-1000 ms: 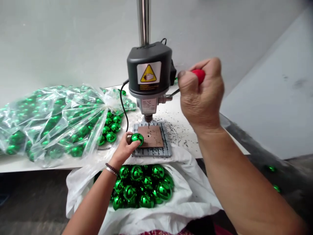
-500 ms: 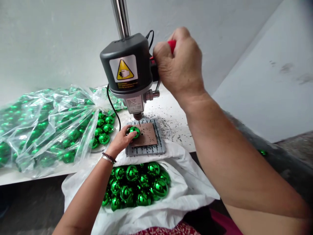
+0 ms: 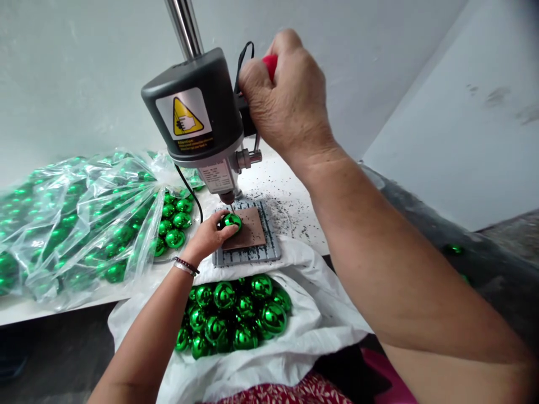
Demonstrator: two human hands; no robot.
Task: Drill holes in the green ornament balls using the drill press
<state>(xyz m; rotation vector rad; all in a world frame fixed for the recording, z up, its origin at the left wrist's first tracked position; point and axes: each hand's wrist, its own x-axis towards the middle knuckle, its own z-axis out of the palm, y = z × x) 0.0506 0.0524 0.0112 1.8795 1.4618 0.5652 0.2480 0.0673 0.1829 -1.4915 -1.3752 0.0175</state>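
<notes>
A shiny green ball ornament (image 3: 232, 223) is pinched between the thumb and fingers of my left hand (image 3: 211, 234). It rests over the brown board (image 3: 251, 229) on the grey ridged base plate (image 3: 269, 253), with the thin bit of the drill press (image 3: 193, 106) at its upper side. Whether the bit touches the ball I cannot tell. My right hand (image 3: 290, 95) is wrapped round the red-ended handle (image 3: 270, 66) on the press's right side. Below the base, several green ball ornaments (image 3: 225, 295) lie on a white cloth (image 3: 298, 348) in my lap.
A clear plastic bag (image 3: 80, 224) full of green balls covers the left of the white table (image 3: 202, 264). Dark shavings (image 3: 290, 213) are scattered right of the base. A black cord (image 3: 189, 191) hangs beside the press. Another green ball (image 3: 453, 248) lies far right.
The ornament in my left hand has shifted slightly right relative to the board, under the bit. My right hand stays on the handle. The whole view has tilted a little.
</notes>
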